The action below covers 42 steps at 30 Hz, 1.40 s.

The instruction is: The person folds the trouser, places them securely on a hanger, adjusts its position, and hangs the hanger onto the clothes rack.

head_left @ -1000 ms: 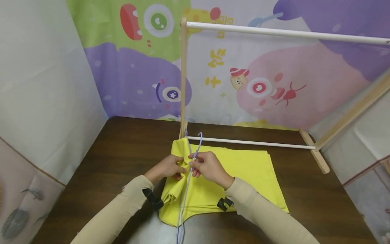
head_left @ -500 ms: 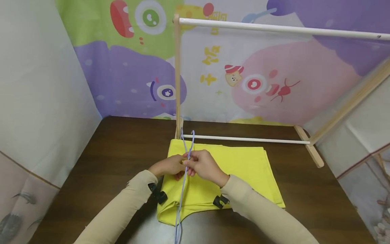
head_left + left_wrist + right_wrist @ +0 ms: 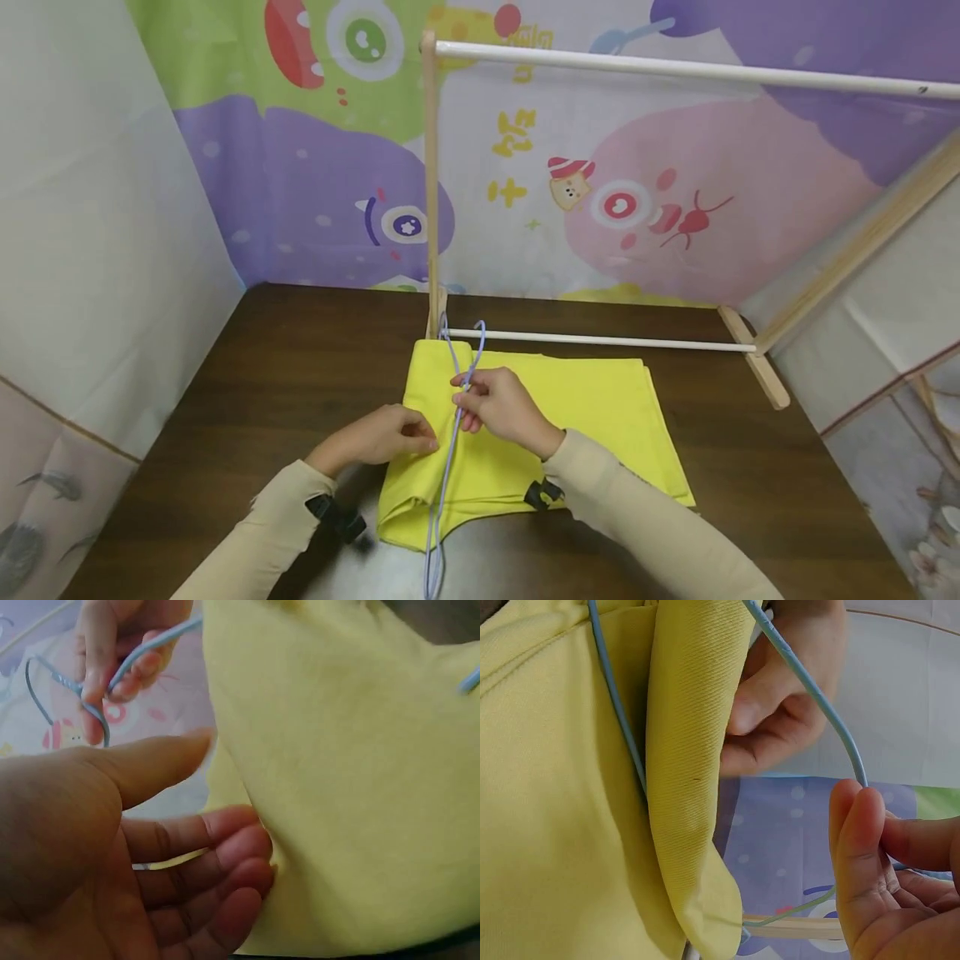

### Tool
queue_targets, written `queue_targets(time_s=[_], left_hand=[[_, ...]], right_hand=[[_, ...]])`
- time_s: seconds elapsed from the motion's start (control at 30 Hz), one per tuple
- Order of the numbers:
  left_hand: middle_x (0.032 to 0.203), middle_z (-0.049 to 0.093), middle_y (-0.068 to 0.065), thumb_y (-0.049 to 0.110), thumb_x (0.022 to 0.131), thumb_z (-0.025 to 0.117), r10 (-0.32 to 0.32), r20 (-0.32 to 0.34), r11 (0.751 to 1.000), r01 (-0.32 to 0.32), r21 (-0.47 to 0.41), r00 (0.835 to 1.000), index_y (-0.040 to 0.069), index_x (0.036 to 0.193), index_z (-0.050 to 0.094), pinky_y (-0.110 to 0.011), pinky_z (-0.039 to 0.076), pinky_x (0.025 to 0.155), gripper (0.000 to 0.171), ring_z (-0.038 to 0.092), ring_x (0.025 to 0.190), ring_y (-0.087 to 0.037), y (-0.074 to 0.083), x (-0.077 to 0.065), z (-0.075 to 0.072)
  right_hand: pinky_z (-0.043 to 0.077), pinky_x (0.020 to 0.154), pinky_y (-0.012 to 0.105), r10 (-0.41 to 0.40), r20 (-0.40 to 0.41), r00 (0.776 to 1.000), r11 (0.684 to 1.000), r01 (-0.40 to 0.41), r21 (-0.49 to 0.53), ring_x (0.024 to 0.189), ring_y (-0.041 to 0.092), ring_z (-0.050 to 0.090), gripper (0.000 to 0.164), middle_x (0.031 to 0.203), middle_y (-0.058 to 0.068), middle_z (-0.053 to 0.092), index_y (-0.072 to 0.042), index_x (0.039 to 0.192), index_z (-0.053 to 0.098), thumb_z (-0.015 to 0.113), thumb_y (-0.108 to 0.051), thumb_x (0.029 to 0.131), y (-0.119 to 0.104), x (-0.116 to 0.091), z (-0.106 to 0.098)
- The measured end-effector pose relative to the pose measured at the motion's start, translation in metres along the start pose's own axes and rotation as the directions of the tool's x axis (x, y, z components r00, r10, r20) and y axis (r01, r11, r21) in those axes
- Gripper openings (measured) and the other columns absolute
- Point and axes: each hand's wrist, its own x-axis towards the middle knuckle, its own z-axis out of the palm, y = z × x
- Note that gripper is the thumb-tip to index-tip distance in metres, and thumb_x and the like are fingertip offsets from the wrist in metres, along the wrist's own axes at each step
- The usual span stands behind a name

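Note:
A folded yellow garment (image 3: 570,433) lies on the table; its exact kind cannot be told. A thin lavender wire hanger (image 3: 452,454) stands nearly edge-on at its left end, hook upward. My right hand (image 3: 506,406) pinches the hanger near its neck between thumb and fingers. In the right wrist view, one hanger wire (image 3: 619,705) runs down behind a turned-over flap (image 3: 690,765) of the cloth. My left hand (image 3: 382,435) is at the flap's left side. The left wrist view shows its thumb and loosely bent fingers (image 3: 225,851) apart, fingertips at the cloth.
A rack with a white top bar (image 3: 637,65), a white lower bar (image 3: 600,338) and wooden side posts (image 3: 431,192) stands behind the garment. The dark wooden table (image 3: 285,367) extends around it. A cartoon-printed backdrop (image 3: 300,183) hangs behind.
My left hand has drawn back left and nearer, away from my right hand. The bunched cloth flap now lies smoother against the hanger. My right hand keeps its pinch on the hanger.

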Motion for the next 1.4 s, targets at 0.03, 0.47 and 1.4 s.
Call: queue_targets(time_s=[0.03, 0.47, 1.4], left_hand=[[0.074, 0.065, 0.001, 0.033, 0.095, 0.063, -0.02, -0.008, 1.0, 0.02, 0.005, 1.0, 0.007, 0.086, 0.072, -0.023, 0.044, 0.056, 0.028, 0.054, 0.064, -0.008, 0.001, -0.002, 0.002], [0.046, 0.048, 0.007, 0.024, 0.092, 0.064, -0.168, 0.126, 0.961, 0.134, 0.241, 0.978, 0.012, 0.052, 0.059, -0.021, 0.034, 0.044, 0.043, 0.043, 0.042, -0.007, 0.028, 0.014, 0.025], [0.055, 0.047, 0.007, 0.016, 0.098, 0.048, -0.019, -0.069, 0.949, -0.004, -0.315, 0.997, 0.007, 0.066, 0.058, -0.019, 0.036, 0.052, 0.035, 0.043, 0.051, -0.004, 0.02, 0.028, 0.008]], right_hand=[[0.058, 0.057, 0.038, 0.0, -0.002, 1.0, 1.0, 0.0, -0.003, 0.052, 0.009, 0.06, 0.025, 0.068, 0.012, 0.067, 0.011, 0.114, 0.063, 0.061, -0.003, 0.094, 0.0, 0.0, 0.0], [0.057, 0.056, 0.034, 0.001, 0.004, 1.0, 1.0, -0.001, 0.003, 0.052, 0.009, 0.059, 0.023, 0.072, 0.02, 0.068, 0.008, 0.113, 0.065, 0.062, -0.004, 0.093, -0.001, 0.002, 0.0], [0.057, 0.056, 0.036, -0.038, -0.009, 0.999, 0.999, 0.038, 0.028, 0.051, 0.01, 0.06, 0.021, 0.066, 0.016, 0.067, 0.008, 0.111, 0.066, 0.062, -0.003, 0.093, -0.007, 0.002, 0.006]])
